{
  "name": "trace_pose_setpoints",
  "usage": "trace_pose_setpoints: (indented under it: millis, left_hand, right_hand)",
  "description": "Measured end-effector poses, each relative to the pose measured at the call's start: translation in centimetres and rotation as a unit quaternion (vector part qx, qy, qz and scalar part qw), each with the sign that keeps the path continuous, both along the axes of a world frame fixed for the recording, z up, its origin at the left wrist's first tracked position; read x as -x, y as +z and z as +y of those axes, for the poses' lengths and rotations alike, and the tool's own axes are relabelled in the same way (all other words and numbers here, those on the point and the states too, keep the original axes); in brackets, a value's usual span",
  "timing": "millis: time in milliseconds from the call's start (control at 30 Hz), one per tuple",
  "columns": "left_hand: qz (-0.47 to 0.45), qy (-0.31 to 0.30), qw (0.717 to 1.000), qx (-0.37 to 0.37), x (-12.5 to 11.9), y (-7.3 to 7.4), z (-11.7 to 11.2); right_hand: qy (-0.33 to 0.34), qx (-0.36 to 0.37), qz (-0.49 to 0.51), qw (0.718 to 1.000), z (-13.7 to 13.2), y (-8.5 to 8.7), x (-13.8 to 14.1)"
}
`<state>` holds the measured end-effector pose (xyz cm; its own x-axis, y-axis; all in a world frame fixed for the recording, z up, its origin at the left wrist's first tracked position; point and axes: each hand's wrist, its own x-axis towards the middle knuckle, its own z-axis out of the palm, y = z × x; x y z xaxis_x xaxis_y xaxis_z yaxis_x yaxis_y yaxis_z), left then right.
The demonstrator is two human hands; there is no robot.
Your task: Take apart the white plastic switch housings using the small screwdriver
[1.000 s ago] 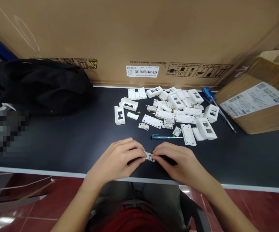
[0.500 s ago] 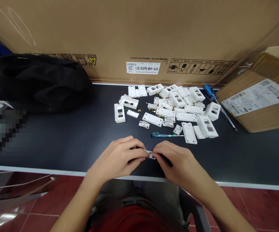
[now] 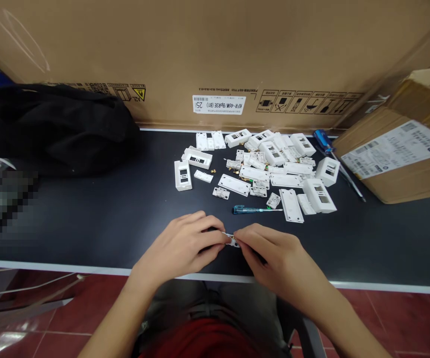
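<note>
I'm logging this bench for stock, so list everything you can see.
White plastic switch housings and plates: many, overlapping, white, scattered mid-table.
Blue-handled screwdriver: one, blue, beside the carton.
Slim teal-handled screwdriver: one, teal, below the pile.
Black fabric bag: one, black, left of table.
Cardboard carton with white label: one, brown, right.
Large cardboard panel: one, brown, behind table.
Dark work table: one, black, under everything.
Blurred object: one, colour unclear, far left.
Small white switch part: one, white, between both hands.
Left hand: one, bare, pinching the part.
Right hand: one, bare, pinching the part.
</note>
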<state>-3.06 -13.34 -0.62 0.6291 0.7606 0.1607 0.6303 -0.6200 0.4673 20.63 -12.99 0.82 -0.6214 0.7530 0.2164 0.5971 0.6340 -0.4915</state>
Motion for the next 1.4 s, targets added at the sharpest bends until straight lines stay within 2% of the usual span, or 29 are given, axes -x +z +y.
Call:
trace_pose_setpoints:
  millis: [400, 567, 700, 833, 933, 1033, 1133, 1300, 1400]
  left_hand:
    - [0.013, -0.001, 1.0, -0.01, -0.2, 0.4, 0.0]
    - [0.006, 0.0, 1.0, -0.009, -0.3, 0.3, 0.1]
    - [-0.001, 0.006, 1.0, -0.004, -0.4, 0.4, 0.0]
    - [-0.012, 0.007, 1.0, 0.001, -0.5, 0.6, -0.2]
    - [-0.016, 0.004, 1.0, -0.005, -0.6, 0.6, -0.3]
    - [-0.018, 0.0, 1.0, -0.02, -0.4, 0.7, -0.3]
    - [-0.019, -0.005, 0.999, -0.027, -0.3, 0.8, -0.3]
    - [-0.012, -0.007, 0.999, -0.035, -0.2, 0.5, -0.5]
    - [-0.003, 0.002, 0.999, -0.041, -0.1, 0.2, -0.7]
  right_hand:
    - [0.018, 0.019, 0.019, 0.999, 0.6, -0.2, -0.6]
    - [0.018, -0.032, -0.018, 0.999, -0.1, -0.7, -0.2]
    - [0.045, -0.083, -0.043, 0.995, -0.8, -1.1, -0.1]
    - [0.04, -0.097, -0.014, 0.994, -0.8, -1.5, -0.5]
    - [0.038, -0.077, 0.03, 0.996, -0.2, -1.6, -0.7]
    - [0.05, -0.055, 0.026, 0.997, 0.4, -1.1, -0.8]
    - [0.063, -0.032, -0.021, 0.997, 1.2, 0.1, -0.7]
    - [0.074, 0.051, -0.077, 0.993, 2.7, 2.0, -0.1]
    - [0.059, 0.061, -0.137, 0.987, 3.0, 2.6, 0.5]
